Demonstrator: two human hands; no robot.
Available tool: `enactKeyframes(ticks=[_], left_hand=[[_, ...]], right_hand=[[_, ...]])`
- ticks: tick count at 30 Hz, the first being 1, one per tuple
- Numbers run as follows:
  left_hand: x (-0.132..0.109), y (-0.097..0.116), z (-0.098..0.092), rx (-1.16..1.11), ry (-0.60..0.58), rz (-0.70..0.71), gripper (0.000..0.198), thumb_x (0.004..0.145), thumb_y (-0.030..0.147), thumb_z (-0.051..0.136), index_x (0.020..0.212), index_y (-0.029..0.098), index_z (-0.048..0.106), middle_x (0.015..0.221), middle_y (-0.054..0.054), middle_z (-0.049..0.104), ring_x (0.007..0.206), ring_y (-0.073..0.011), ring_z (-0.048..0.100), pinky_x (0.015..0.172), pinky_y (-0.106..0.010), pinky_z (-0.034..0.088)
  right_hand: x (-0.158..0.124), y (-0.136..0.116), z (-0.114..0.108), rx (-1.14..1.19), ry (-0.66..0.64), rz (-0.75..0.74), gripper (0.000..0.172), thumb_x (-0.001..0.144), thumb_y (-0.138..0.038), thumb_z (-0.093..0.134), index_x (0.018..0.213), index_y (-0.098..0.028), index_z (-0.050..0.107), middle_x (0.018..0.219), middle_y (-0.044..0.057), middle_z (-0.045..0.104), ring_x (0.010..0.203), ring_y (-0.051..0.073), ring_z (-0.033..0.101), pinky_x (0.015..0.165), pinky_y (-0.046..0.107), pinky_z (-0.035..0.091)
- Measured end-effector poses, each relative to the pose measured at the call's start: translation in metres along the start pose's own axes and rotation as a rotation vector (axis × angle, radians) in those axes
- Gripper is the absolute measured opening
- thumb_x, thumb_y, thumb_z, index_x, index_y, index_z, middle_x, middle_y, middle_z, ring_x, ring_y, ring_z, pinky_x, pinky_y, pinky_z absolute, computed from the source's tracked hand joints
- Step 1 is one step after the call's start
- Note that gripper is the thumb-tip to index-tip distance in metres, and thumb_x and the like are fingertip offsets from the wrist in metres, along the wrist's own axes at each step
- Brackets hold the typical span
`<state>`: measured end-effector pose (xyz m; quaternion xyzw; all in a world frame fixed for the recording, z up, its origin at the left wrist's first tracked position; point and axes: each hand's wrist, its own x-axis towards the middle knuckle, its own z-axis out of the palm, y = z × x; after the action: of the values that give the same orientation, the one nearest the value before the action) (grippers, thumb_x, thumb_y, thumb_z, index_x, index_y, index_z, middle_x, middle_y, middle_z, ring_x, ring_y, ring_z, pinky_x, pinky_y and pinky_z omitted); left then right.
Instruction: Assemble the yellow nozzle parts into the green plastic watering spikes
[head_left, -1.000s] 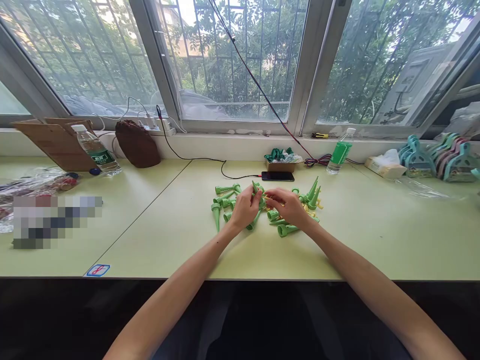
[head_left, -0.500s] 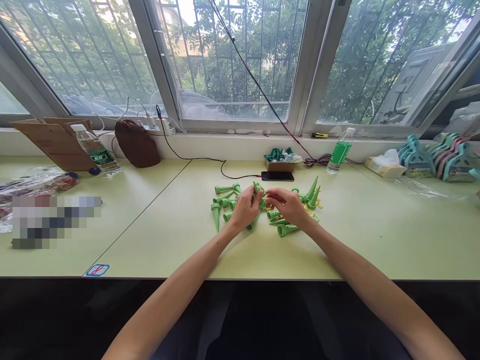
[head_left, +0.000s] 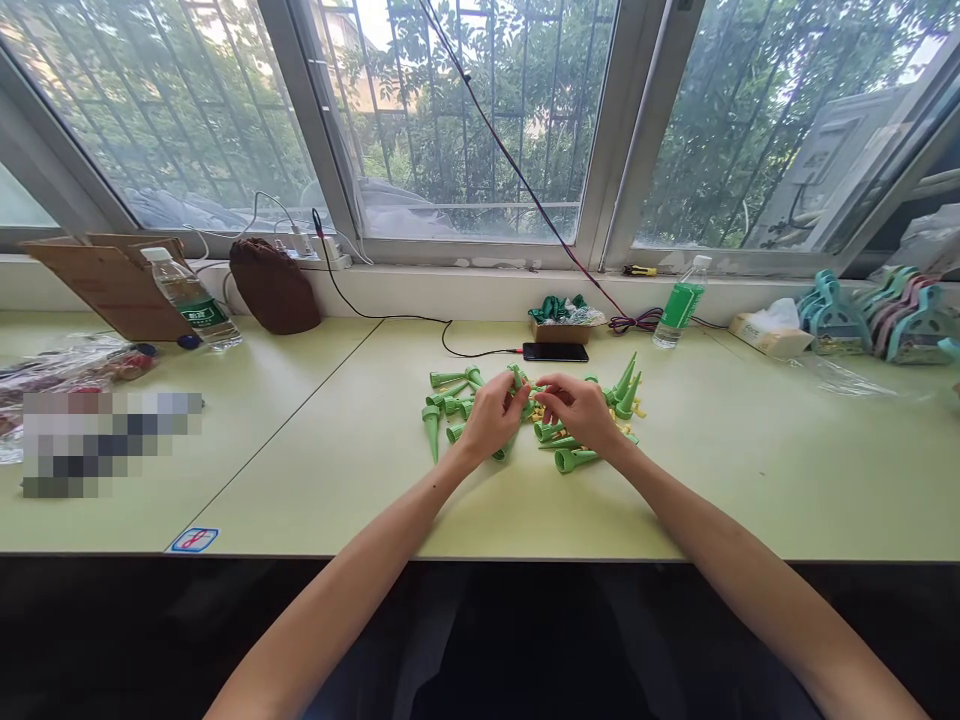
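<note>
My left hand point(head_left: 493, 412) is closed around a green plastic watering spike point(head_left: 517, 378), whose tip points up past the fingers. Close beside it, my right hand point(head_left: 579, 408) is in a pinch at the spike's side; what its fingertips hold is too small to make out. Around both hands lie several more green spikes, such as one point(head_left: 430, 430) left of my left hand and one point(head_left: 574, 460) below my right hand. Two spikes stand upright, one of them point(head_left: 624, 382) just right of my right hand. Small yellow pieces point(head_left: 639, 410) are scattered among them.
Behind the hands lie a black phone point(head_left: 555, 352) on a cable and a small box point(head_left: 562, 330) of green material. A bottle point(head_left: 679, 302), a tissue pack point(head_left: 771, 332) and plastic hangers point(head_left: 834, 318) stand at the right. Another bottle point(head_left: 196, 300) and a brown bag point(head_left: 274, 287) are left.
My right hand's fingertips have drawn slightly away from the spike, to the right. The spike in my left hand has shifted a little.
</note>
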<state>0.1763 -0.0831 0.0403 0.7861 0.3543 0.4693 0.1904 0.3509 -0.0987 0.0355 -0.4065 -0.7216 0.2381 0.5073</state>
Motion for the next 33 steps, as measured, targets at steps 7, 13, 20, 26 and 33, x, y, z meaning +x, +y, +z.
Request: enactKeyframes(ticks=[7, 13, 20, 26, 33], left_hand=[[-0.0008, -0.0011, -0.0003, 0.023, -0.012, 0.023, 0.027, 0.095, 0.036, 0.046, 0.075, 0.019, 0.046, 0.074, -0.001, 0.056, 0.056, -0.0105, 0.044, 0.052, -0.024, 0.032], [-0.0020, -0.0030, 0.0003, 0.007, -0.051, 0.039, 0.024, 0.095, 0.034, 0.047, 0.078, 0.018, 0.051, 0.074, -0.001, 0.055, 0.057, -0.0108, 0.045, 0.053, -0.025, 0.033], [-0.0004, -0.0026, 0.0015, 0.041, -0.011, 0.042, 0.026, 0.095, 0.035, 0.047, 0.076, 0.018, 0.049, 0.070, -0.001, 0.054, 0.055, -0.0105, 0.043, 0.053, -0.025, 0.033], [0.0014, -0.0026, 0.0012, 0.067, 0.065, -0.023, 0.028, 0.095, 0.036, 0.047, 0.075, 0.018, 0.050, 0.063, 0.001, 0.051, 0.054, -0.0108, 0.042, 0.054, -0.025, 0.033], [0.0007, -0.0031, 0.0017, 0.041, 0.056, -0.024, 0.027, 0.096, 0.038, 0.047, 0.078, 0.018, 0.051, 0.068, 0.000, 0.055, 0.056, -0.0106, 0.045, 0.055, -0.024, 0.034]], right_hand=[[-0.0010, -0.0032, -0.0016, -0.151, -0.008, -0.027, 0.022, 0.092, -0.040, 0.053, 0.096, -0.022, 0.065, 0.056, -0.003, 0.061, 0.045, 0.015, 0.058, 0.058, 0.029, 0.049], [-0.0012, -0.0041, -0.0027, -0.185, -0.008, -0.010, 0.024, 0.093, -0.041, 0.051, 0.092, -0.021, 0.065, 0.057, -0.003, 0.060, 0.044, 0.013, 0.054, 0.056, 0.026, 0.045], [-0.0015, -0.0063, -0.0032, -0.201, -0.022, -0.021, 0.031, 0.095, -0.045, 0.048, 0.090, -0.019, 0.065, 0.059, -0.001, 0.059, 0.048, 0.012, 0.051, 0.053, 0.024, 0.042], [-0.0014, -0.0053, -0.0008, -0.203, -0.038, -0.070, 0.028, 0.091, -0.044, 0.056, 0.098, -0.018, 0.063, 0.075, 0.003, 0.066, 0.053, 0.012, 0.054, 0.055, 0.025, 0.044], [-0.0009, -0.0005, -0.0003, -0.208, -0.051, -0.092, 0.023, 0.091, -0.040, 0.056, 0.097, -0.018, 0.061, 0.076, 0.003, 0.065, 0.057, 0.013, 0.054, 0.057, 0.025, 0.044]])
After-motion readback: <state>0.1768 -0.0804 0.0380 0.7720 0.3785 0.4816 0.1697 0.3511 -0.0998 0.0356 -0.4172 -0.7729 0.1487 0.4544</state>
